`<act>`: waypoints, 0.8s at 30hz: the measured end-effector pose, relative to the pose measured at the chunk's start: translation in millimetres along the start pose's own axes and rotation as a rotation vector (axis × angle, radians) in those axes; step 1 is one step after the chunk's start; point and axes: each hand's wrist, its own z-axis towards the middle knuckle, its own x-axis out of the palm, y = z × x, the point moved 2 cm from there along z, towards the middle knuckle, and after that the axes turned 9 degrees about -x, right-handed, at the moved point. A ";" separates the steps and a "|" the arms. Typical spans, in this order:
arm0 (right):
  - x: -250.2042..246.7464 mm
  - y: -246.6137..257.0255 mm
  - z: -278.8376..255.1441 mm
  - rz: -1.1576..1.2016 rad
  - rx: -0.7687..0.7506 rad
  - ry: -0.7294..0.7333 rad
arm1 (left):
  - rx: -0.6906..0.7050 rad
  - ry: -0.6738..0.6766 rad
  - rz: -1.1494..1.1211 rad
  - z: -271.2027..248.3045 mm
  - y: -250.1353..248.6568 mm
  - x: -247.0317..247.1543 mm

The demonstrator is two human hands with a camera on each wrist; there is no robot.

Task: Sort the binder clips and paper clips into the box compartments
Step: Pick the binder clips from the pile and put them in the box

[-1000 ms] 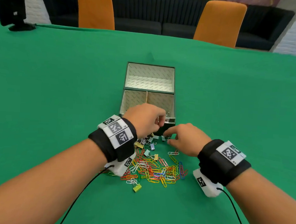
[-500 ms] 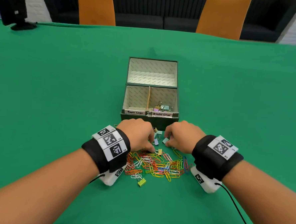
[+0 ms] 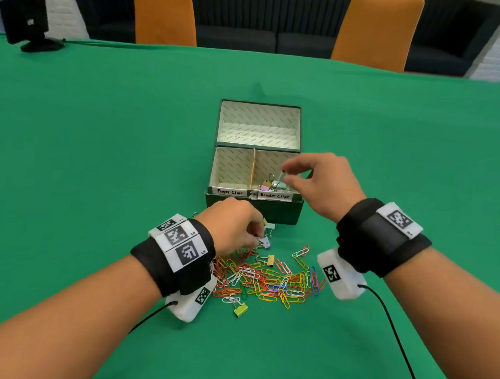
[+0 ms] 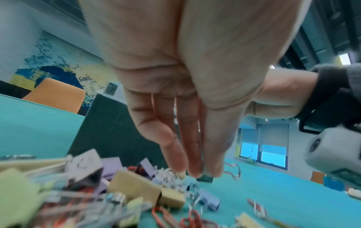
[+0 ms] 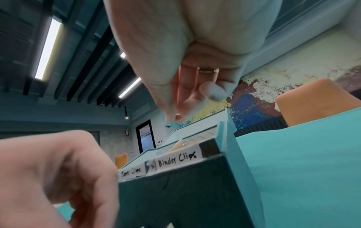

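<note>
A dark green box [image 3: 253, 210] has two front compartments labelled "Paper Clips" and "Binder Clips" [image 5: 176, 158]. Several binder clips [image 3: 272, 186] lie in the right compartment; the left one looks bare. My right hand [image 3: 283, 173] hovers over the binder clip compartment, with thumb and forefinger [image 5: 176, 117] pinching a small binder clip by its wire handle. My left hand [image 3: 254, 238] is down at the pile in front of the box, and its fingertips [image 4: 203, 172] pinch a small binder clip. Coloured paper clips [image 3: 272, 281] are heaped on the green table, with loose binder clips [image 3: 241, 309] among them.
The box's open lid [image 3: 258, 125] lies flat behind the compartments. A black device [image 3: 25, 20] stands at the table's far left edge. Two orange chairs [image 3: 163, 11] [image 3: 375, 30] are beyond the far edge. Cables trail from both wrist cameras toward me.
My right hand has lifted from the pile with a binder clip and now hangs over the binder clip compartment. My left hand has stayed at the pile, picking among the clips.
</note>
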 end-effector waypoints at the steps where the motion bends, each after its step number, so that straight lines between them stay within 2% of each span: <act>1: 0.4 -1.7 6.0 -0.003 0.009 -0.044 | 0.010 -0.025 -0.026 -0.1 -0.4 -4.0; 4: 6.2 -8.3 18.8 -0.039 0.036 -0.098 | 0.024 -0.125 -0.082 -0.1 -2.2 -17.2; 8: 17.2 -14.6 16.5 -0.163 0.094 0.083 | 0.015 -0.274 -0.141 1.7 -4.0 -38.1; 9: 17.5 -15.5 12.7 -0.168 0.099 0.052 | 0.013 -0.320 -0.188 2.8 -4.5 -44.5; 12: 13.5 -14.3 -5.4 -0.121 0.085 -0.169 | 0.049 -0.526 -0.357 7.9 -7.1 -65.5; 15: 16.0 -14.3 -28.3 -0.054 0.068 -0.198 | 0.078 -0.660 -0.392 20.7 -11.8 -77.2; 18: 22.9 -18.3 -45.2 -0.093 0.075 -0.068 | 0.048 -0.653 -0.347 43.1 -15.2 -74.1; 21: 29.4 -22.6 -54.7 -0.159 0.101 0.061 | -0.014 -0.507 -0.240 61.6 -15.8 -58.7; 24: 34.1 -22.5 -59.7 -0.195 0.128 0.215 | -0.012 -0.380 -0.170 64.3 -14.6 -44.5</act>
